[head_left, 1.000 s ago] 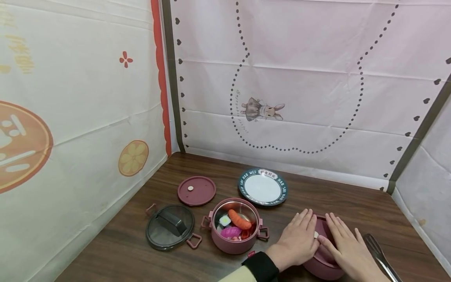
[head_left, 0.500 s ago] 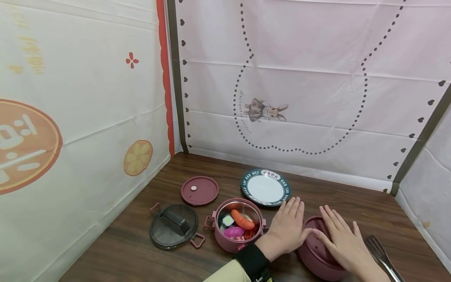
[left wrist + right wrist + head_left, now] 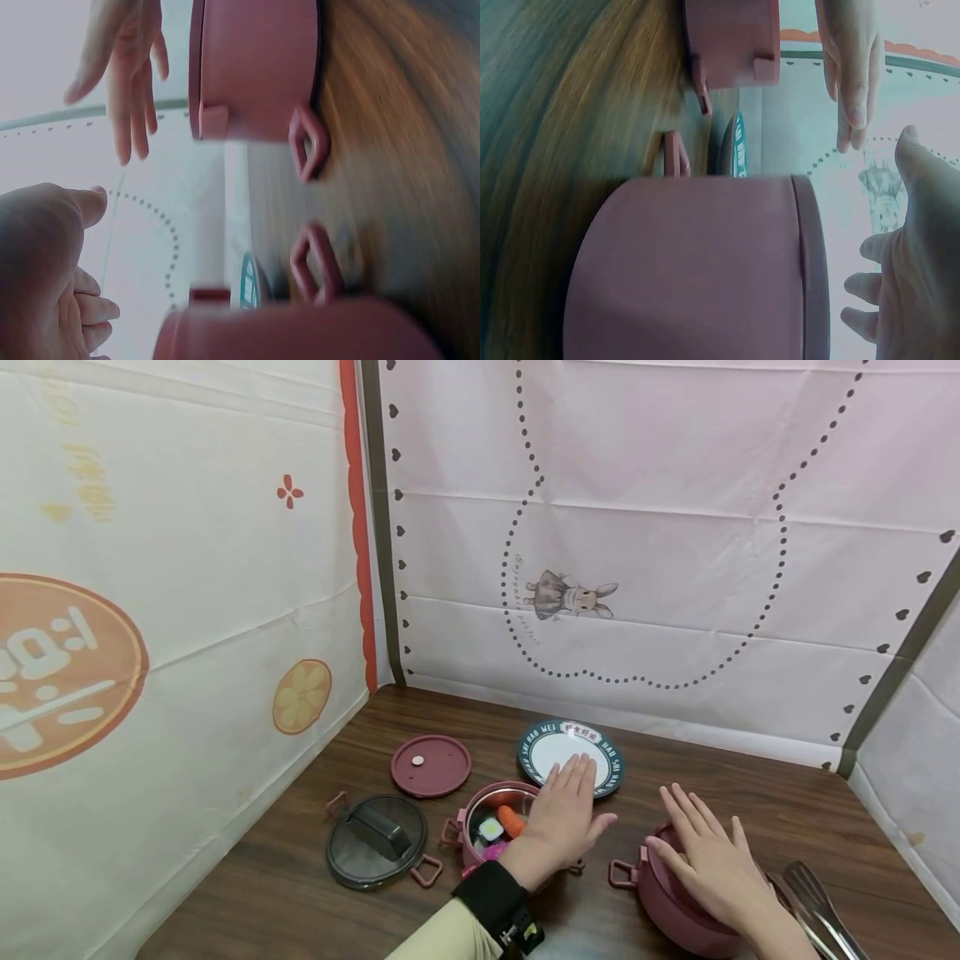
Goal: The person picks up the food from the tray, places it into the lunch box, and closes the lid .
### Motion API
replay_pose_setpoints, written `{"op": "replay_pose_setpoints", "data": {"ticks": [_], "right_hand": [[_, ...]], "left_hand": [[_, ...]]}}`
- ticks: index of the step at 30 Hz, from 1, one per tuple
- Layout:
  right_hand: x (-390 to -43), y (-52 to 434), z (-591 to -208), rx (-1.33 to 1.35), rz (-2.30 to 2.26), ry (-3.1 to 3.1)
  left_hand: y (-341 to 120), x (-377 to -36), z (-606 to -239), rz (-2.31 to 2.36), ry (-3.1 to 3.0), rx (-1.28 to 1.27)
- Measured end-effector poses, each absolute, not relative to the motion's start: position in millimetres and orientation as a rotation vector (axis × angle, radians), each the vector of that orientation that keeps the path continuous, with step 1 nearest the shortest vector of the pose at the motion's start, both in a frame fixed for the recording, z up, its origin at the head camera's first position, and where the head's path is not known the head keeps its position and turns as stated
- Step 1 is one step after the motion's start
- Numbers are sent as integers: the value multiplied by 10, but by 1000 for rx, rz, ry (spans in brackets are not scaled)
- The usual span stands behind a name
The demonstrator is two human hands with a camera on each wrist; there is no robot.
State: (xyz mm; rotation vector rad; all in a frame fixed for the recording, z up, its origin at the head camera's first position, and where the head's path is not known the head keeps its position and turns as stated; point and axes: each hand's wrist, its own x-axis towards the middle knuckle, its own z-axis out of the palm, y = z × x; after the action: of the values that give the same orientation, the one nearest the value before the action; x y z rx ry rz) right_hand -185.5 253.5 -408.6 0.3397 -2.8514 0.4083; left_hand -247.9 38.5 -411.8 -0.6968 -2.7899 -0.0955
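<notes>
My left hand point(image 3: 562, 818) hovers over the open pink pot point(image 3: 468, 847), its fingers extended and nothing held. Inside that pot lie an orange sausage-shaped piece point(image 3: 512, 821), a white piece with a green-yellow centre point(image 3: 491, 829) and a purple piece point(image 3: 495, 851); the hand hides the rest. Above the second pink pot point(image 3: 667, 914), which has a flat pink lid on, is my right hand point(image 3: 708, 860), with fingers spread and holding nothing. In the right wrist view, the right hand point(image 3: 922, 255) is apart from that pot's lid rim point(image 3: 814, 270).
A dark see-through lid point(image 3: 375, 843) with a black handle lies left of the open pot. Behind it is a round pink lid point(image 3: 442, 768) with a white knob. A green-rimmed plate point(image 3: 532, 752) stands at the back. Metal utensils point(image 3: 813, 893) lie far right.
My left hand has moved left from the lidded pot to over the open pot. The right hand has shifted slightly left, still above the lidded pot. The view has turned a little left.
</notes>
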Motion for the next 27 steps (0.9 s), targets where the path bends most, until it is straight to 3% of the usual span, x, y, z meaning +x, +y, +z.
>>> {"op": "replay_pose_setpoints", "data": {"ticks": [21,27], "right_hand": [[-1957,2191,-4019,431,429,-2851],[-1964,2041,-4034,555,664,-2753]], "left_hand": [[-654,-2661,-4156,-332,-2835,-493],[-853,-2671,-4215,-400,-2860,-412]]}}
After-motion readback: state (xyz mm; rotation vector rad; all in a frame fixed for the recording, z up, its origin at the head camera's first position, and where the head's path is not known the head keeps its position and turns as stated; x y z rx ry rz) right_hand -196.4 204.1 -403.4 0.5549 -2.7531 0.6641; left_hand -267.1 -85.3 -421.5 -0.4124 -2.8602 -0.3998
